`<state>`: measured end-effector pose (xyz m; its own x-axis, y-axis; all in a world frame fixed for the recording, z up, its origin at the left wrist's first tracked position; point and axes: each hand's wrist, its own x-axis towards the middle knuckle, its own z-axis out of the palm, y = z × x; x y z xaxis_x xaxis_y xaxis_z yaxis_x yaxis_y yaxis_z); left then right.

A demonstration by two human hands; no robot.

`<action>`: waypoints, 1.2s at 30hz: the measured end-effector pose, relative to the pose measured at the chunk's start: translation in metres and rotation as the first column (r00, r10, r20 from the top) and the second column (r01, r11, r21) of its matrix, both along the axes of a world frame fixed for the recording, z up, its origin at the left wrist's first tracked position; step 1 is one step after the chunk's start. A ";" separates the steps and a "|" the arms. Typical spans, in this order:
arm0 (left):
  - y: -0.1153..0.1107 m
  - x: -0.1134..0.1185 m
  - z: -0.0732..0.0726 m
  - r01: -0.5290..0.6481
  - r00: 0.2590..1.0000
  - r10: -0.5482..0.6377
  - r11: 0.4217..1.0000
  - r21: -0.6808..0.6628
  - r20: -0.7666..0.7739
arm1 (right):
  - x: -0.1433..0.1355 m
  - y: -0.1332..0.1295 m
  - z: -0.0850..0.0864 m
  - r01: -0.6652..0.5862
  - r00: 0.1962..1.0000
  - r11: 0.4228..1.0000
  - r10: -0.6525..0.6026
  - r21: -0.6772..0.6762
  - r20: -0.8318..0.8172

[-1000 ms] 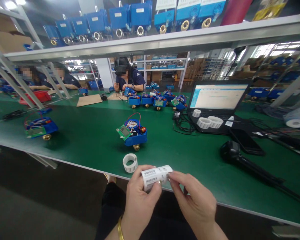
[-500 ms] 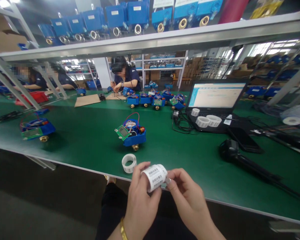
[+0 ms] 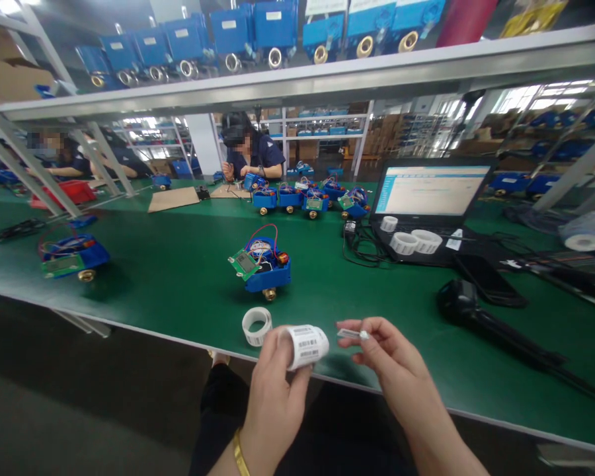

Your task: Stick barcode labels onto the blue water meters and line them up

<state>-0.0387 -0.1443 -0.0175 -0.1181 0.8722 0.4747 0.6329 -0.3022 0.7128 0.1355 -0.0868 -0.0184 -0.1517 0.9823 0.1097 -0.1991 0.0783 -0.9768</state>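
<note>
Green counter (image 3: 178, 284) in a busy workshop. Label roll (image 3: 307, 345) gripped in the left hand (image 3: 277, 390) near the counter's near edge; one peeled label (image 3: 348, 334) pinched in the right hand (image 3: 391, 360). Blue meter (image 3: 262, 263) farther back, no sticker visible yet. Spare roll (image 3: 256, 324) just left.

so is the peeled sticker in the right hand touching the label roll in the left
Apart. The head view shows green table between the sticker pinched by the right hand and the label roll in the left hand.
</note>
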 end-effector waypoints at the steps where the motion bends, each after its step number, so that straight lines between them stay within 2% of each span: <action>1: 0.000 -0.001 -0.003 0.006 1.000 -0.006 0.999 -0.036 0.009 | 0.001 0.006 -0.002 0.038 0.998 0.998 -0.040 0.043 0.042; 3: -0.002 -0.005 -0.009 -0.012 0.999 0.014 0.998 -0.069 0.039 | -0.003 0.019 -0.006 0.095 0.986 0.987 -0.111 0.132 0.122; 5: -0.006 -0.013 -0.015 -0.080 0.995 0.084 0.994 -0.073 0.061 | -0.016 0.031 -0.008 0.120 0.973 0.965 -0.161 0.235 0.165; 8: -0.014 -0.030 -0.022 -0.249 0.966 0.252 0.967 -0.054 0.060 | -0.049 0.050 -0.007 0.117 0.960 0.910 -0.207 0.398 0.191; 11: -0.022 -0.049 -0.024 -0.353 0.932 0.356 0.934 -0.050 0.074 | -0.083 0.068 -0.008 0.105 0.938 0.870 -0.247 0.482 0.242; 14: -0.031 -0.063 -0.026 -0.391 0.914 0.397 0.917 -0.075 0.083 | -0.107 0.082 -0.013 0.107 0.926 0.868 -0.265 0.485 0.270; 18: -0.041 -0.072 -0.031 -0.459 0.880 0.468 0.882 -0.106 0.079 | -0.123 0.090 -0.017 0.127 0.911 0.868 -0.294 0.481 0.290; 21: -0.043 -0.076 -0.032 -0.475 0.870 0.486 0.871 -0.126 0.080 | -0.128 0.089 -0.017 0.145 0.895 0.860 -0.324 0.489 0.305; 26: -0.043 -0.080 -0.034 -0.466 0.875 0.477 0.876 -0.128 0.080 | -0.134 0.089 -0.015 0.188 0.862 0.810 -0.407 0.555 0.302; 36: -0.048 -0.087 -0.051 -0.456 0.867 0.482 0.869 -0.193 0.123 | -0.137 0.090 -0.017 0.224 0.848 0.796 -0.444 0.562 0.290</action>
